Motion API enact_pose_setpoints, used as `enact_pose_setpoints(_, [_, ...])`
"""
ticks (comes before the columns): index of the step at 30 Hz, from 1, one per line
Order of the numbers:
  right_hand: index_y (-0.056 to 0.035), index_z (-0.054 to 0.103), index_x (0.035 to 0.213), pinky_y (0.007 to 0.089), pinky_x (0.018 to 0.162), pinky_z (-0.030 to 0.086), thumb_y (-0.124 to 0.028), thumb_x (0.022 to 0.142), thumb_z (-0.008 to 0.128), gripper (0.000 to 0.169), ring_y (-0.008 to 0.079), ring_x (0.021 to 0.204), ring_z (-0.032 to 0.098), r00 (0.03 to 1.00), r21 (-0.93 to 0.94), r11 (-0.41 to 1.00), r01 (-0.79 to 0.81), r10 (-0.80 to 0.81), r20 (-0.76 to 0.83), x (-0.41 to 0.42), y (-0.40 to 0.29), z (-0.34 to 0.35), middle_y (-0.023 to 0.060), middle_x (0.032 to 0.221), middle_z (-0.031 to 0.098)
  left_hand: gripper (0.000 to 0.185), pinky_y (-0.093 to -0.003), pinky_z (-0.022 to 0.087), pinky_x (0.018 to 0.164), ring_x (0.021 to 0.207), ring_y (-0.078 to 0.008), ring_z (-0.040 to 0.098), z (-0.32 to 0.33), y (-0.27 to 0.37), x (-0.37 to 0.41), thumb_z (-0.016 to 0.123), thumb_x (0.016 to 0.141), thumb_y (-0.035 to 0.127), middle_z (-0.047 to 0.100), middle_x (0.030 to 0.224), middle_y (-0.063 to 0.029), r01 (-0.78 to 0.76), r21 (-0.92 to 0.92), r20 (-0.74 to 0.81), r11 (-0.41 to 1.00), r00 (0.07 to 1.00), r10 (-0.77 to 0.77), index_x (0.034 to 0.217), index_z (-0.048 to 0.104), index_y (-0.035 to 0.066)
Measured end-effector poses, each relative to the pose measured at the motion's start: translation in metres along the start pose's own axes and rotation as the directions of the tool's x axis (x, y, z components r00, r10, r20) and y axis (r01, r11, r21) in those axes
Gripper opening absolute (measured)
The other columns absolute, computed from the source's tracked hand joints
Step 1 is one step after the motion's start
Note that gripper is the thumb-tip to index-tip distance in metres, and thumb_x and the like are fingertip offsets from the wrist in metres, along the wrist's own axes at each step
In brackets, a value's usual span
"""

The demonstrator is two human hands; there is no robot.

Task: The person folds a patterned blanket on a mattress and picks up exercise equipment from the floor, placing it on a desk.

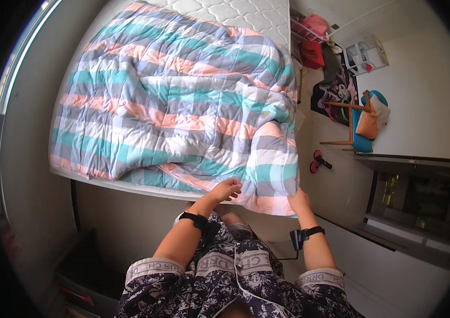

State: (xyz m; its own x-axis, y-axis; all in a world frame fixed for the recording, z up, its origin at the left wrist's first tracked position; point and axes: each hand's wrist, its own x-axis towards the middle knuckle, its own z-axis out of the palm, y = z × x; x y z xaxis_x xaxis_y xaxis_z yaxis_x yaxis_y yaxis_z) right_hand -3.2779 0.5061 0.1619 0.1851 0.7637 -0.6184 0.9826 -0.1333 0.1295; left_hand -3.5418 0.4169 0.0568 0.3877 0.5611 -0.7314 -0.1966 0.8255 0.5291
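Note:
A quilted plaid comforter [193,107] in teal, peach, grey and white lies rumpled over a white quilted mattress [248,15]. Its near right corner hangs past the mattress edge, and my right hand [299,200] grips it there. My left hand [227,190] is over the comforter's near edge, fingers curled; whether it touches the cloth cannot be made out. A fold at the near edge, left of my left hand, shows a peach band lying across a teal part. Each of my wrists wears a black strap with a small device.
Right of the bed stand a wooden chair [362,123] with blue padding and cushions, pink-and-black slippers [318,161], a red box [311,55] and a white rack [362,59]. A wall with a window is at the left. A dark cabinet [415,202] is at the right.

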Motion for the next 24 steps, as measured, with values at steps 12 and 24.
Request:
enact_pose_setpoints(12, [-0.0100,0.047,0.123,0.0371,0.089,0.042,-0.028,0.078,0.057,0.050,0.0297,0.108,0.051,0.475,0.551,0.414,0.725,-0.879,0.036,0.023,0.028,0.019,0.0136,0.126,0.046,0.061,-0.0351,0.047,0.072,0.084,-0.0265,0.059,0.086,0.054,0.080,0.069,0.066,0.026,0.060,0.094,-0.0183,0.035,0.592,-0.379,0.805,0.894,0.240,0.114,0.046,-0.004])
enact_pose_setpoints(24, [-0.0046,0.057,0.109,0.0295,0.076,0.046,-0.021,0.085,0.053,0.029,0.0202,0.087,0.060,0.991,0.498,0.860,0.117,-0.135,0.001,0.185,0.473,0.000,0.0120,0.096,0.063,0.050,-0.0392,0.044,0.080,0.095,-0.0369,0.057,0.161,0.009,0.114,0.058,0.066,0.016,0.058,0.097,-0.0274,0.450,0.499,-0.801,0.740,0.565,0.197,0.110,0.047,-0.005])
